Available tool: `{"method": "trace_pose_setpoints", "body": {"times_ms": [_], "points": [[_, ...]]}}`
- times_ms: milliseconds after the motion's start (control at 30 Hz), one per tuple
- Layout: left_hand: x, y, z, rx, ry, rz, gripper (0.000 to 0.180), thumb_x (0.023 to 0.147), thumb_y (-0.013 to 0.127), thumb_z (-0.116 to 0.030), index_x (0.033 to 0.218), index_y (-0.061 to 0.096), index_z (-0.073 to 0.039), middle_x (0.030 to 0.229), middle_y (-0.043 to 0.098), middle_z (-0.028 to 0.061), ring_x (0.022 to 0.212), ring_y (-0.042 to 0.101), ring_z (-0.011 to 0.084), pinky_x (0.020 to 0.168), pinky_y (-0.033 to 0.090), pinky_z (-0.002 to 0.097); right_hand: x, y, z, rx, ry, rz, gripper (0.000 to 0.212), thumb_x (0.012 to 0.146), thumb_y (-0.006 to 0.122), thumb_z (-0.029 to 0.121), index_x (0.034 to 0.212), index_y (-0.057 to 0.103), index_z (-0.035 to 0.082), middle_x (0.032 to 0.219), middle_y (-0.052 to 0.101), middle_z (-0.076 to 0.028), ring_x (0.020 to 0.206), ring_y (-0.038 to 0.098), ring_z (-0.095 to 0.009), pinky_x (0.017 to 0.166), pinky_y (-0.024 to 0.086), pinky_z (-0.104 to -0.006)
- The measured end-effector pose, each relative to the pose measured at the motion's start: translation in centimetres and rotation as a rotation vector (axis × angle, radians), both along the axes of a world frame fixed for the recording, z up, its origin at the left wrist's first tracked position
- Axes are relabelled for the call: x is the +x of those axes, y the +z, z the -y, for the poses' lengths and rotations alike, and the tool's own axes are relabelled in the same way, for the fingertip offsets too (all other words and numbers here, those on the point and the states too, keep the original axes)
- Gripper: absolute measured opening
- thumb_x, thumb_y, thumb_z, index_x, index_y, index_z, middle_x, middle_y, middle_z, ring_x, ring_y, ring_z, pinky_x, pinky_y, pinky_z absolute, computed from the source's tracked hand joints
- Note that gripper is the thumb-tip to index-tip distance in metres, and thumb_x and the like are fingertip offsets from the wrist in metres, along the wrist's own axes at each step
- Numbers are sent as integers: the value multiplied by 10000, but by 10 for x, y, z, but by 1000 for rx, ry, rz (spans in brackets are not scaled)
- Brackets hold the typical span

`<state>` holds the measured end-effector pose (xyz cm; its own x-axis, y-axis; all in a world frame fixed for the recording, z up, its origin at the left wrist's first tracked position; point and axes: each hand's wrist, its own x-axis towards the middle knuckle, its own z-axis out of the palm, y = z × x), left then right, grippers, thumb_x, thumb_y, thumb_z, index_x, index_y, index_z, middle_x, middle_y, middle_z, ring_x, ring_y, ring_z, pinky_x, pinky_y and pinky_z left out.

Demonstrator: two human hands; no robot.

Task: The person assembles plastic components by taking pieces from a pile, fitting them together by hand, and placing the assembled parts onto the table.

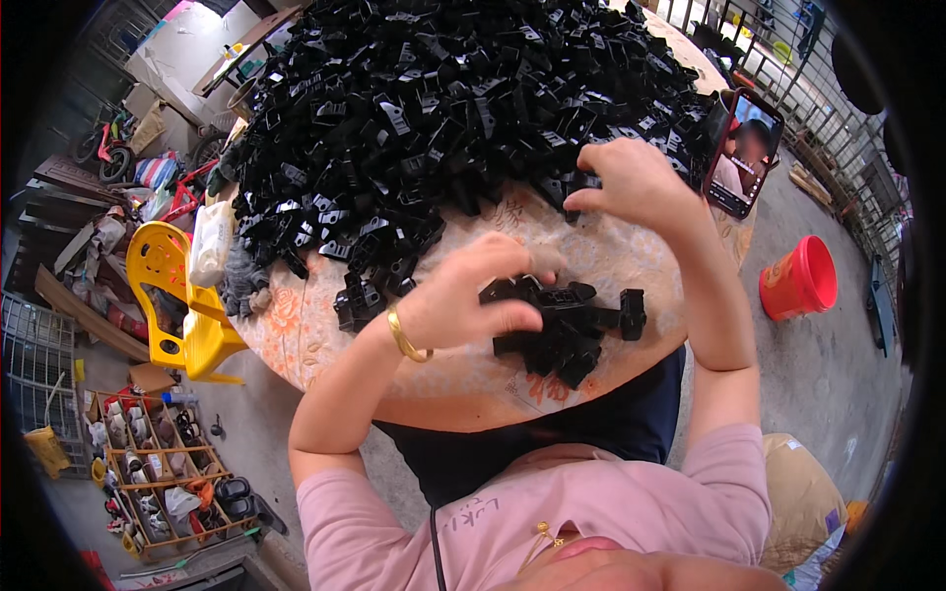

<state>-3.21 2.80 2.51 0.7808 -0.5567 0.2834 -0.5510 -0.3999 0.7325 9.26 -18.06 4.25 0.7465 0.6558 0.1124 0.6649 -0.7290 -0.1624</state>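
Note:
A big heap of small black plastic parts (463, 108) covers the far side of a round table (443, 404) with a flowered cover. Closer to me lies a smaller pile of black parts (557, 340). My left hand (473, 291), with a gold bangle on its wrist, hovers at the left of this small pile; thumb and fingers are spread, and no part shows gripped. At the heap's near right edge, my right hand (636, 182) reaches in with thumb and forefinger apart. Black parts lie just beyond its fingertips; its other fingers are partly hidden.
A phone (744, 153) stands upright at the table's right edge. On the floor beyond is a red bucket (798, 279). To the left are a yellow chair (163, 286), a white package (211, 244), grey gloves (244, 281) and a shoe rack (163, 468).

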Motion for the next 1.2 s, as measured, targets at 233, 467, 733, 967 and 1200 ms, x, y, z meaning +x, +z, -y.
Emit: {"method": "trace_pose_setpoints", "body": {"times_ms": [233,467,733,967,1200], "points": [[25,-10,2,205,371,207,356,700,704,-110,1034,615,-27,1013,564,92,897,532,209,679,479,286,-18,-25,-31,174,203,-84,327,701,712,276,853,583,17,780,626,-170,786,614,-343,703,490,-418],[28,-5,23,470,563,302,387,579,776,-184,901,606,-53,906,539,87,873,490,279,792,429,347,6,-38,-35,358,282,-396,303,703,717,259,765,597,-12,716,615,-152,665,605,-260,613,475,-346],[27,-14,10,417,515,340,332,595,759,-119,881,605,-48,937,527,82,869,479,280,799,427,355,15,-19,-15,435,209,-714,237,738,624,140,899,609,-35,736,631,-104,623,604,-146,568,492,-268],[25,-14,2,274,620,254,220,651,725,-96,800,575,-35,818,549,64,758,521,233,709,451,319,9,-22,-24,511,320,-714,359,731,644,113,1063,605,-17,861,652,-123,747,623,-164,690,513,-279],[25,-2,-9,-607,563,-297,268,747,687,4,977,556,43,884,627,55,773,584,72,696,488,200,-9,-20,-34,949,405,-726,342,771,679,44,1104,604,13,909,658,-90,807,598,-105,749,506,-256]]}}
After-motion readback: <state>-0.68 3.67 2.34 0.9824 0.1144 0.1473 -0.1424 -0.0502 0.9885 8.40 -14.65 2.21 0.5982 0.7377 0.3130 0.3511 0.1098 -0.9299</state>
